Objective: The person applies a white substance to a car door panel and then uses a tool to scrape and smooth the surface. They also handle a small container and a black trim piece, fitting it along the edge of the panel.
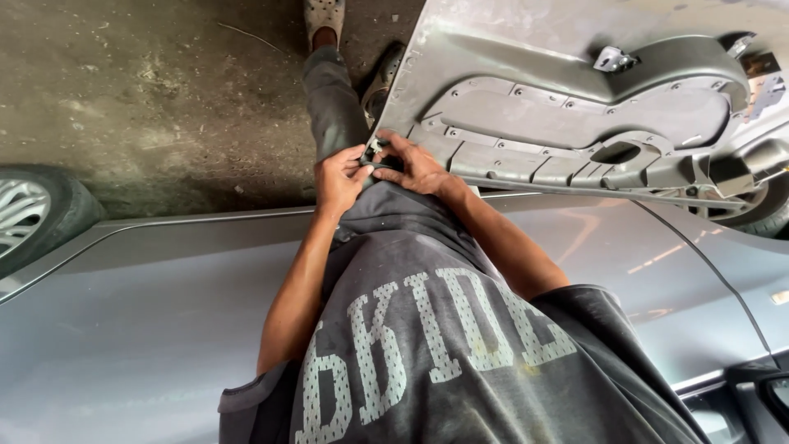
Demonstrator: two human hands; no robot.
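A: Items, left to right?

B: Car wheel (29,215) at nine o'clock, part of the tyre and silver rim showing. Concrete floor (164,90) from ten to twelve o'clock. Silver car body (148,329) across the lower half of the view.

A: The hands?

B: Left hand (339,179) just above centre, fingers curled narrow, pinching a small dark clip (374,154) at the lower corner of the door panel (575,107). Right hand (417,167) just beside it, touching the same corner, thumb and fingers closed on the panel edge next to the clip. The two hands meet there.

A: And the panel?

B: Grey door panel, inner side facing the camera, running from centre out to two o'clock. Its lower corner rests against the person's leg (333,99), which stretches up to twelve o'clock and ends in a shoe (325,15).

A: Anything further right?

B: Second wheel (760,215) at three o'clock, partly behind the panel. Grey shirt (427,345) with pale lettering at six o'clock.
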